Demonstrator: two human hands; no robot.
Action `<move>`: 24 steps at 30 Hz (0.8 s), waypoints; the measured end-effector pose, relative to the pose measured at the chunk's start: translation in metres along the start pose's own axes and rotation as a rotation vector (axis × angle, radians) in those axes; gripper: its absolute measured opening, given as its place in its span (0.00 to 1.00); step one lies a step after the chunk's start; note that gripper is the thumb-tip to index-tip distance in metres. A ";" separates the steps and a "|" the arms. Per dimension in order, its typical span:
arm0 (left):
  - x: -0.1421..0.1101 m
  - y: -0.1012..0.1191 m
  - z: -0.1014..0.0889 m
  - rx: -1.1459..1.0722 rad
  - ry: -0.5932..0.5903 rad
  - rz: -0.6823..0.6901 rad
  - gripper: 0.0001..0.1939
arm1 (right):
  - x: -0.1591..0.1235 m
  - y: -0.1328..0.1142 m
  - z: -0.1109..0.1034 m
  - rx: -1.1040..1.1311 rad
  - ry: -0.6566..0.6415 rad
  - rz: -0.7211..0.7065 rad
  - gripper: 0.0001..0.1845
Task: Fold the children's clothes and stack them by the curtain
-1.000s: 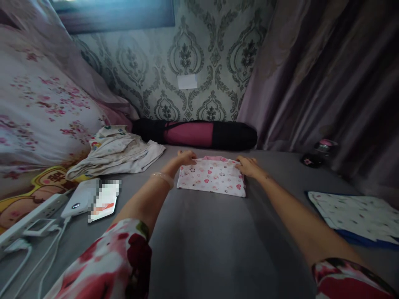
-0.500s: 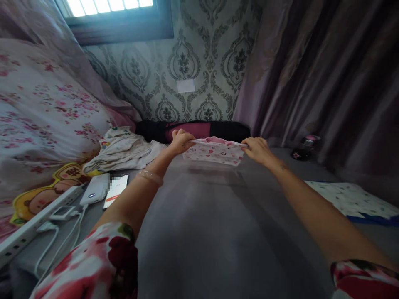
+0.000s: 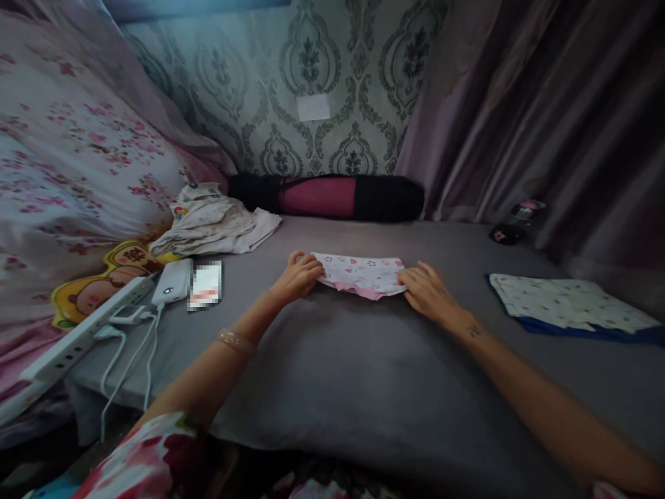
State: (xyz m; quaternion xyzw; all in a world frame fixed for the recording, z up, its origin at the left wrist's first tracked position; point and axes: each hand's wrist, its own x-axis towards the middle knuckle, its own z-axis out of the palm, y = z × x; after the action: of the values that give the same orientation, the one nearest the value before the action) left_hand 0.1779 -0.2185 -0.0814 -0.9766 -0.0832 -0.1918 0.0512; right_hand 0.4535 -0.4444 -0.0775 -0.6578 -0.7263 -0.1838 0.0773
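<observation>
A small white garment [image 3: 359,272] with a pink and dark print and pink trim lies folded in a wide strip on or just above the grey sheet. My left hand [image 3: 300,276] is closed on its left end, fingers curled over the edge. At the opposite end, my right hand [image 3: 430,291] pinches the right corner. The pink trim hangs along the edge nearest me. Whether the garment is a shirt or pants cannot be made out in its folded form.
Crumpled pale clothes [image 3: 218,225] lie at the left, with a power bank [image 3: 172,281], a phone [image 3: 205,285] and a white power strip [image 3: 93,333] nearby. A black and maroon roll [image 3: 316,196] lies along the wall. At the right are folded clothes [image 3: 566,301] and a dark bottle [image 3: 506,234].
Both hands have brought the garment down and nearer to me. Its pink trim has turned from the far edge to the near edge. The view has tilted downward.
</observation>
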 end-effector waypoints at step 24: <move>-0.009 -0.004 0.003 -0.059 -0.207 -0.409 0.22 | 0.013 -0.003 0.018 0.323 -0.137 0.372 0.20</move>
State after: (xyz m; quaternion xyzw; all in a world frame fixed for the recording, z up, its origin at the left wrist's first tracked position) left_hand 0.1703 -0.2153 -0.0877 -0.9549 -0.2786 -0.0991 -0.0261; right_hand 0.4513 -0.4255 -0.0903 -0.7703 -0.6161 -0.0027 0.1644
